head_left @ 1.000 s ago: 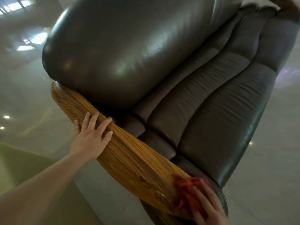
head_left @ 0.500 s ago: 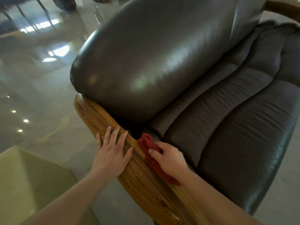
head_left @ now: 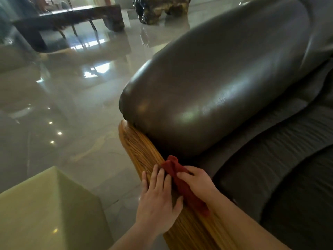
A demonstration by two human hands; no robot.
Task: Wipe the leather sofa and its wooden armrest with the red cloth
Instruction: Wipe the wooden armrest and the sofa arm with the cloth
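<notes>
A dark grey-brown leather sofa [head_left: 216,91] fills the right of the view, its glossy backrest bulging over a curved wooden armrest [head_left: 138,150]. My right hand [head_left: 196,183] presses the bunched red cloth [head_left: 182,181] onto the armrest, right where the wood meets the leather. My left hand [head_left: 158,201] lies flat on the armrest with fingers spread, touching the cloth's left edge. The seat cushions [head_left: 281,170] run along the lower right.
A pale green block-shaped table [head_left: 45,210] stands at the lower left, close to the armrest. Glossy grey floor [head_left: 63,105] stretches behind. A dark low table [head_left: 68,18] and a rough dark sculpture [head_left: 160,9] stand far back.
My right hand has slid the red cloth up the armrest from its lower end toward the backrest, ending beside my left hand. The view has shifted along the sofa.
</notes>
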